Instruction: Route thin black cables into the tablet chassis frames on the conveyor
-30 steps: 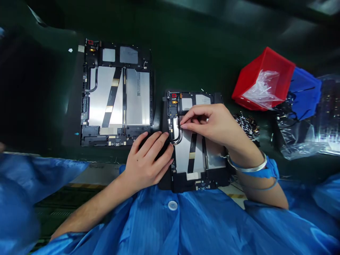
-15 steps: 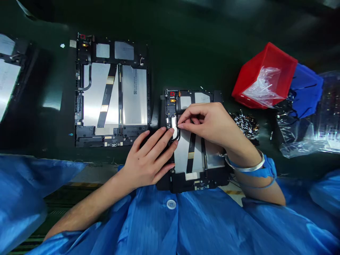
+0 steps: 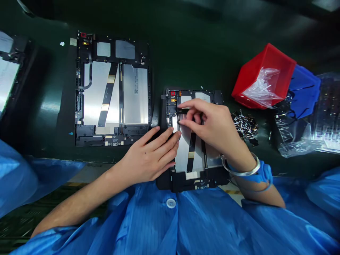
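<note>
In front of me lies an opened tablet (image 3: 183,140), its insides facing up, with metal plates, a slanted black flex cable (image 3: 191,154) and a small red part (image 3: 173,93) near the top left corner. My left hand (image 3: 152,156) rests flat, with its fingers stretched over the tablet's left edge. Above the upper left part of the tablet is my right hand (image 3: 204,118). Its thumb and index fingertip are apart, while the other fingers curl inward. A thin black cable near those fingertips is partly hidden.
A larger-looking opened tablet (image 3: 101,95) lies to the left, and part of another (image 3: 9,74) shows at the far left edge. On the right are a red bin (image 3: 249,78), a blue bin (image 3: 305,90), a pile of small metal parts (image 3: 244,125) and clear plastic bags (image 3: 292,145).
My right thumb and index finger were pinched together at the tablet's black cable; now they are spread apart, the index fingertip higher. My left fingers have shifted slightly right.
</note>
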Demonstrator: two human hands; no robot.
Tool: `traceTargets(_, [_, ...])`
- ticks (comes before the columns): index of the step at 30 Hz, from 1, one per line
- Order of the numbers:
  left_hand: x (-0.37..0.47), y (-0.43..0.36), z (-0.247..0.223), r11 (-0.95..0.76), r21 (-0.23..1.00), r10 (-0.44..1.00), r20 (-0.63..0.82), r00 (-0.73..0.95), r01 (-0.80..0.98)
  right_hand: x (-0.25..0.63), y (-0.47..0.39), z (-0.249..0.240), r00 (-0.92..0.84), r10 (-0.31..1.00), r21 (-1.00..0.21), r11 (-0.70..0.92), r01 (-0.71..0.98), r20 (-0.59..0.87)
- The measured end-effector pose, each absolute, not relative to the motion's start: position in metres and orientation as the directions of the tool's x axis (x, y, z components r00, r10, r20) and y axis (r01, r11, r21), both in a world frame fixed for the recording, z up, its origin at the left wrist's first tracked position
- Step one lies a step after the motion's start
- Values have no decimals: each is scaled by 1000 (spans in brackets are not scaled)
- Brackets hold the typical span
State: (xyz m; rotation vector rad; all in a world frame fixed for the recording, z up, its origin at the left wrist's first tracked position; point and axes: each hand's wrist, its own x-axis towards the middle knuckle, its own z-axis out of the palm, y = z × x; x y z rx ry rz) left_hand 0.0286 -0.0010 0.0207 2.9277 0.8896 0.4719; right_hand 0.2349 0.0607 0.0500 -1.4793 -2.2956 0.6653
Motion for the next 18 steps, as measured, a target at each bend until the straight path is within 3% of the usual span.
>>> traceTargets(4, [28, 0, 20, -834, 130, 550, 274, 789, 537, 248, 41, 51, -531, 815, -295, 580, 759, 234])
traceTargets(9, [28, -2, 17, -828, 117, 556, 292, 778, 548, 257, 28, 42, -731, 638, -33, 759, 651, 243])
traceTargets(15, [29, 0, 16, -826, 162, 562, 317, 764, 540, 254, 40, 30, -711, 655, 26, 730, 682, 256])
traceTargets(18, [25, -8, 15, -803, 291, 596, 403, 695, 520, 254, 43, 33, -679, 695, 12, 697, 717, 237])
